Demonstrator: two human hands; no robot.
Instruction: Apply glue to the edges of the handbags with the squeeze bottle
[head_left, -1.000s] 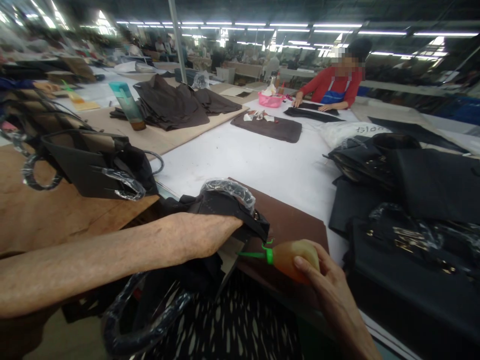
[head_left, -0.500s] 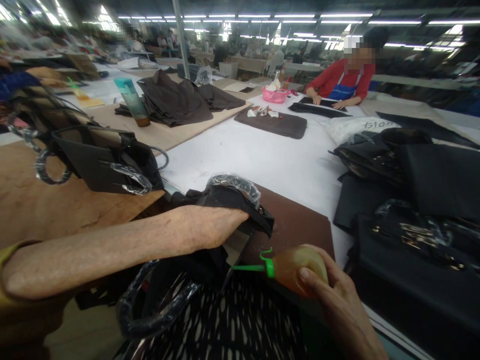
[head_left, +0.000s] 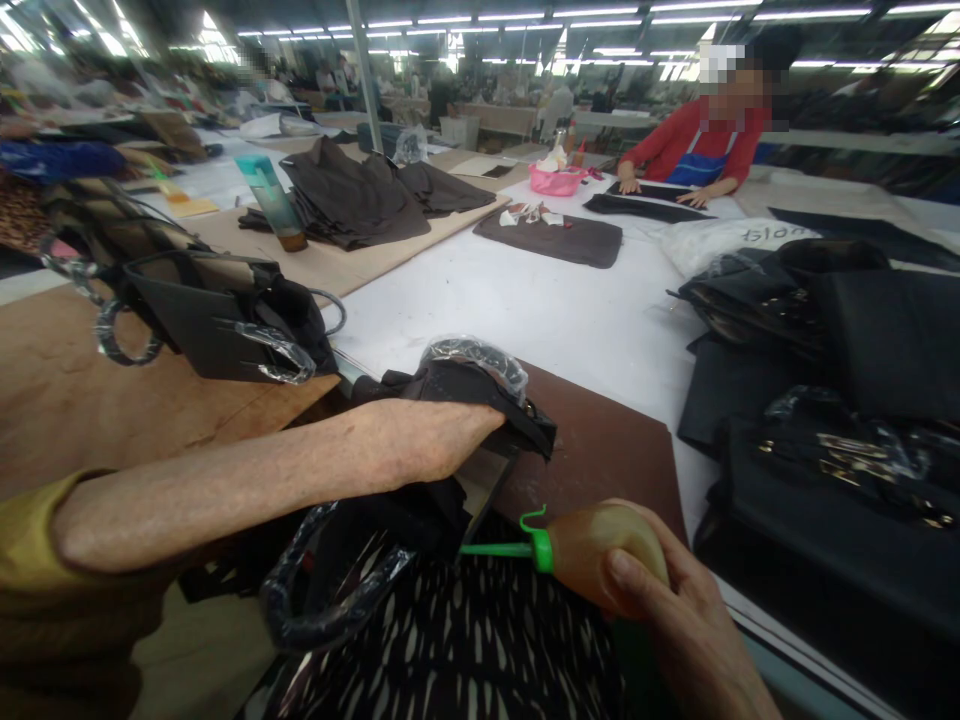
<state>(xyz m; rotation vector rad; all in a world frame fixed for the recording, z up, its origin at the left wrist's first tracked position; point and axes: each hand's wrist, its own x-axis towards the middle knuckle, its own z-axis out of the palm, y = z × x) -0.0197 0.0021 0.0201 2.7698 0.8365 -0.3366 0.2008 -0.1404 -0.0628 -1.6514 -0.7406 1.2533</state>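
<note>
Wrapped round an amber squeeze bottle (head_left: 600, 550) with a green nozzle, my right hand (head_left: 667, 590) is at the lower right. The nozzle points left, its tip near the edge of a black bag (head_left: 420, 510). My left hand (head_left: 457, 435) reaches over that bag; its fingers are hidden behind the black fabric. Plastic-wrapped handles (head_left: 480, 360) stick out at the bag's top and lower left. A brown board (head_left: 607, 440) lies beside the bag on the white table (head_left: 427, 280).
Black bags (head_left: 225, 310) stand at the left, and more black bags (head_left: 825, 500) are piled at the right. Farther back are dark fabric pieces (head_left: 360, 200), a teal-capped bottle (head_left: 274, 205) and a pink basket (head_left: 555, 180). A person in red (head_left: 742, 150) works across the table.
The view has shifted slightly. The squeeze bottle, in my right hand, has moved a little lower relative to the bag, its nozzle still pointing left.
</note>
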